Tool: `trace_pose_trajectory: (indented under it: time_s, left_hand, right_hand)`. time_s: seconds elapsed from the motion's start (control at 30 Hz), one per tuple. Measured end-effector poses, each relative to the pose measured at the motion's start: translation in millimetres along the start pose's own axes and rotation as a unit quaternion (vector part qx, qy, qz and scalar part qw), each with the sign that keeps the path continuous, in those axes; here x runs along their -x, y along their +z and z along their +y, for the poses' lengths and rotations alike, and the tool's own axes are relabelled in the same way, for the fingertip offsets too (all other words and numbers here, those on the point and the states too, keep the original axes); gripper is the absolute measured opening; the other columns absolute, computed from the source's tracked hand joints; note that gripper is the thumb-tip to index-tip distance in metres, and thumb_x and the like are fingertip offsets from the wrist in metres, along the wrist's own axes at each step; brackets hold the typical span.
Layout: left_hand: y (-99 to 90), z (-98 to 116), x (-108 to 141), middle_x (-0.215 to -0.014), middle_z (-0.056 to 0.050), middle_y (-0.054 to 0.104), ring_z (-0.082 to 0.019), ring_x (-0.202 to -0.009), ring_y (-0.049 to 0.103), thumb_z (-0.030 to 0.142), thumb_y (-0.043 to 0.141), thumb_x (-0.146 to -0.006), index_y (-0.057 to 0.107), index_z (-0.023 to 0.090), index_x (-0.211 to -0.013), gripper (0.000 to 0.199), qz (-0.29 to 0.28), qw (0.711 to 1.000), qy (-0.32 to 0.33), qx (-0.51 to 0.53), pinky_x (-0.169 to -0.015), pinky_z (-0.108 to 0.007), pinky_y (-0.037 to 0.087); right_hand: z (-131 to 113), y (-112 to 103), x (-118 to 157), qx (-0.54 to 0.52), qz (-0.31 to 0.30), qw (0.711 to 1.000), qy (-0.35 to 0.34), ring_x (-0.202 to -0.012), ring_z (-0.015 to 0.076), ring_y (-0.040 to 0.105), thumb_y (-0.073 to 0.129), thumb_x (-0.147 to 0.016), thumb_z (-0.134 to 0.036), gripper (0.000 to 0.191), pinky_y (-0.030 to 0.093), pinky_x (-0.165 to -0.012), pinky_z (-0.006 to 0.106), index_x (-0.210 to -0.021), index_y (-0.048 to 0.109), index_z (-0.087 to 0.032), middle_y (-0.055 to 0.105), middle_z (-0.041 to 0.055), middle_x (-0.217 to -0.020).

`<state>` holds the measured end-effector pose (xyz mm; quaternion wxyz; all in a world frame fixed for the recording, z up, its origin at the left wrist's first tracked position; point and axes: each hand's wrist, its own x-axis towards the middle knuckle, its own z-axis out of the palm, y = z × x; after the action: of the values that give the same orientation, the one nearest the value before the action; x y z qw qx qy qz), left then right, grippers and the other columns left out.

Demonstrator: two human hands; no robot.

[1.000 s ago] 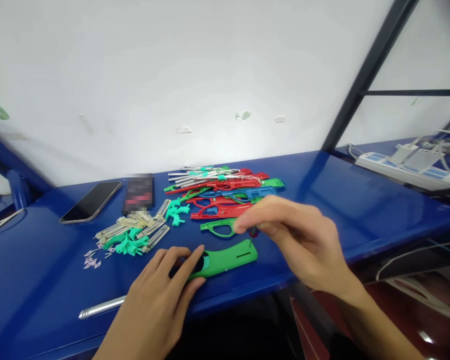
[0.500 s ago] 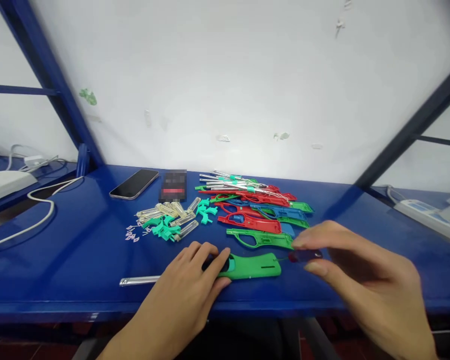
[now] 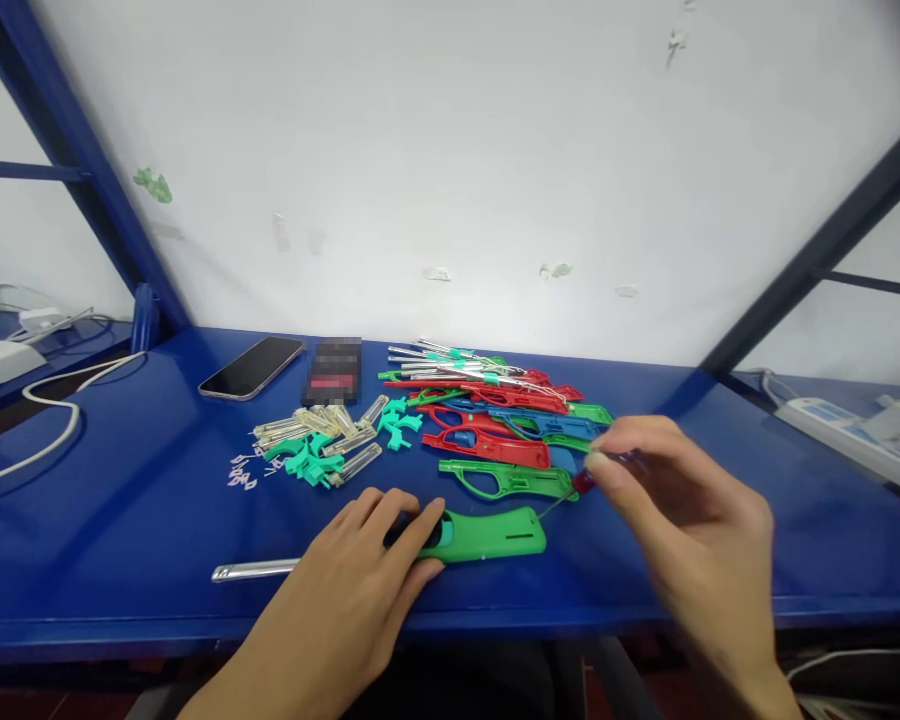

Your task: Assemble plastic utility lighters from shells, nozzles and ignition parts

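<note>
A green long-nosed lighter (image 3: 487,537) lies near the front of the blue table, its metal tube pointing left. My left hand (image 3: 364,565) is wrapped over its trigger end and presses it against the tabletop. In my right hand (image 3: 675,520) is a small screwdriver (image 3: 583,482) with a dark red handle, pinched between thumb and fingertips. Its thin shaft slants down to the lighter's right end, where the tip appears to touch. Just behind lies a green lighter half-shell (image 3: 506,479), with red half-shells (image 3: 487,447) beyond it.
Metal tubes (image 3: 450,365) with wires are heaped at the back. Clear fuel tanks (image 3: 356,465), teal triggers (image 3: 307,460) and small pale clips (image 3: 241,472) lie left of centre. Behind them are a phone (image 3: 251,368) and a dark box (image 3: 334,370). A white cable (image 3: 71,405) runs along the left.
My right hand has moved left and turned, so the screwdriver now slants down toward the lighter's end. My left hand keeps its hold. The view has shifted slightly.
</note>
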<state>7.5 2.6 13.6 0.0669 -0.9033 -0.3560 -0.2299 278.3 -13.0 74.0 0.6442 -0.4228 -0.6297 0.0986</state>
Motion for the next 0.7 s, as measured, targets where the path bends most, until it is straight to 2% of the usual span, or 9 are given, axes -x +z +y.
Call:
trace_pose_trajectory:
  time_s: [0.1, 0.3, 0.4, 0.5, 0.6, 0.7]
  left_hand:
    - [0.3, -0.9, -0.5, -0.124, -0.010, 0.070, -0.030, -0.108, 0.069, 0.030, 0.043, -0.116, 0.055, 0.022, -0.154, 0.041, 0.011, 1.000, 0.002, 0.000, -0.091, -0.048, 0.066]
    - [0.8, -2.7, -0.5, -0.124, -0.010, 0.070, -0.028, -0.107, 0.069, 0.030, 0.042, -0.116, 0.055, 0.021, -0.153, 0.040, 0.018, 1.000, 0.006, 0.002, -0.091, -0.047, 0.066]
    - [1.9, -3.5, -0.1, -0.125, -0.009, 0.070, -0.028, -0.108, 0.069, 0.031, 0.044, -0.116, 0.055, 0.021, -0.154, 0.040, 0.021, 1.000, 0.007, 0.001, -0.092, -0.046, 0.066]
    - [2.3, -3.7, -0.2, -0.125, -0.009, 0.070, -0.028, -0.108, 0.070, 0.032, 0.045, -0.116, 0.056, 0.022, -0.153, 0.040, 0.021, 1.000, 0.009, 0.000, -0.091, -0.045, 0.067]
    - [1.9, -3.5, -0.7, -0.126, -0.009, 0.070, -0.028, -0.108, 0.070, 0.032, 0.044, -0.116, 0.056, 0.022, -0.153, 0.040, 0.024, 1.000, 0.010, -0.004, -0.090, -0.045, 0.067]
    - [1.2, -3.7, -0.7, -0.126, -0.008, 0.071, -0.027, -0.108, 0.070, 0.033, 0.043, -0.117, 0.057, 0.023, -0.152, 0.040, 0.030, 1.000, 0.009, -0.004, -0.091, -0.044, 0.067]
  right_hand:
    - [0.6, -0.9, 1.6, -0.003, -0.018, 1.000, 0.010, -0.080, 0.0148, 0.068, 0.075, -0.100, -0.017, 0.013, 0.059, -0.071, 0.024, -0.097, 0.079, -0.029, 0.074, -0.0007, -0.092]
    - [0.5, -2.3, 5.0, 0.010, -0.048, 0.999, -0.012, -0.101, 0.0136, 0.074, 0.065, -0.107, -0.015, 0.022, 0.059, -0.089, 0.022, -0.107, 0.080, -0.031, 0.081, -0.0027, -0.106]
    - [0.5, -1.5, 4.6, -0.007, -0.054, 0.998, -0.007, -0.109, 0.0146, 0.073, 0.065, -0.107, -0.016, 0.021, 0.058, -0.094, 0.024, -0.108, 0.079, -0.031, 0.080, -0.0016, -0.109]
    - [0.2, -1.1, 4.3, -0.004, -0.030, 1.000, -0.010, -0.117, 0.0170, 0.067, 0.072, -0.103, -0.016, 0.016, 0.057, -0.095, 0.026, -0.104, 0.079, -0.030, 0.073, 0.0014, -0.114]
    - [0.8, -0.4, 4.0, -0.005, -0.011, 1.000, -0.020, -0.103, 0.0151, 0.064, 0.079, -0.096, -0.013, 0.017, 0.057, -0.084, 0.024, -0.099, 0.080, -0.030, 0.066, 0.0005, -0.104]
    - [3.1, 0.6, 3.5, -0.018, -0.015, 0.999, -0.028, -0.093, 0.0126, 0.065, 0.078, -0.096, -0.010, 0.019, 0.057, -0.078, 0.021, -0.097, 0.079, -0.029, 0.068, -0.0018, -0.095]
